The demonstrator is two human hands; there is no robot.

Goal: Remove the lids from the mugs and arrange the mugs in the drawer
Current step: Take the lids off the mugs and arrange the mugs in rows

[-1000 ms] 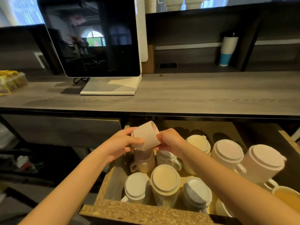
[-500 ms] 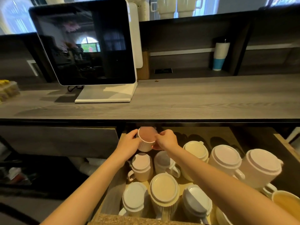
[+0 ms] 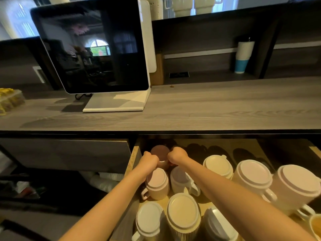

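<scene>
Both hands, left hand (image 3: 150, 160) and right hand (image 3: 177, 154), clench an open, lidless mug (image 3: 160, 156) upright between them, at the drawer's (image 3: 132, 160) far left corner, mid-frame, behind the lidded mugs.

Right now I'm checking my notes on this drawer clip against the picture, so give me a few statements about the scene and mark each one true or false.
1. Both hands hold the same lidless mug at the back left of the drawer. True: the left hand and right hand grip it from either side.
2. Every mug in the drawer is already uncovered. False: many mugs carry lids, such as the ribbed mug in front.
3. The screen on the counter is lit with a menu. False: it is dark and only shows reflections.
4. A white and blue tumbler stands on the shelf behind the counter. True.
</scene>
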